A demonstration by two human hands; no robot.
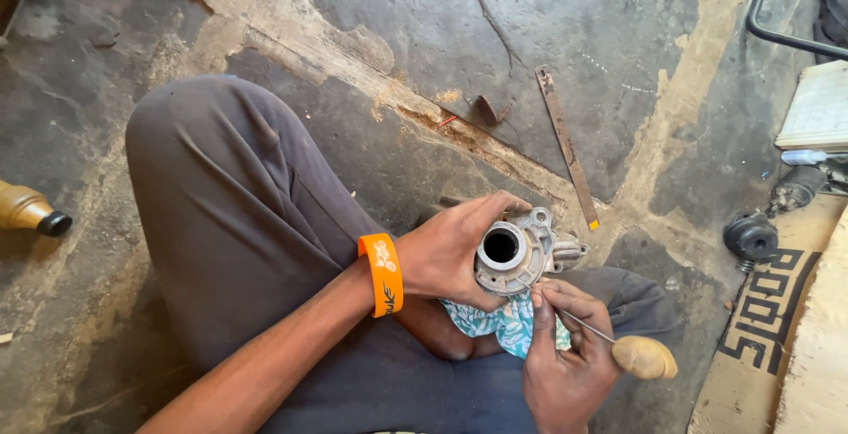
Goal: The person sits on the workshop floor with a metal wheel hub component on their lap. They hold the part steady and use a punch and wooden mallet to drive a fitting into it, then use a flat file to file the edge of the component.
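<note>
A person seated on a workshop floor is gripping a grey metal housing (pixel 517 253) in the left hand (pixel 446 253), fingers wrapping around its back and thumb curling under its rim, so that its round dark bore is facing up toward the camera. The right hand (pixel 565 359) is closing around a thin metal tool (pixel 579 324) with a rounded wooden handle (pixel 645 357), pinching the shaft between thumb and fingers while the tip is touching the lower edge of the housing. The housing is sitting over the person's lap, just above a patterned blue-and-white cloth (pixel 508 324) that is lying on the dark trousers (pixel 247 222). An orange wristband (pixel 382 273) is circling the left wrist. Beyond the hands, a long rusty metal strip (pixel 565 147) is lying on the cracked concrete floor (pixel 574 28), with a small rusty scrap (pixel 488 110) near it. To the right, a black round part (pixel 751 238) is resting beside a patterned mat (pixel 768 310), and a white notebook (pixel 817 112) is lying near the edge. At the far left, a brown bottle with a black cap (pixel 31 211) is lying on its side, well apart from the hands.
</note>
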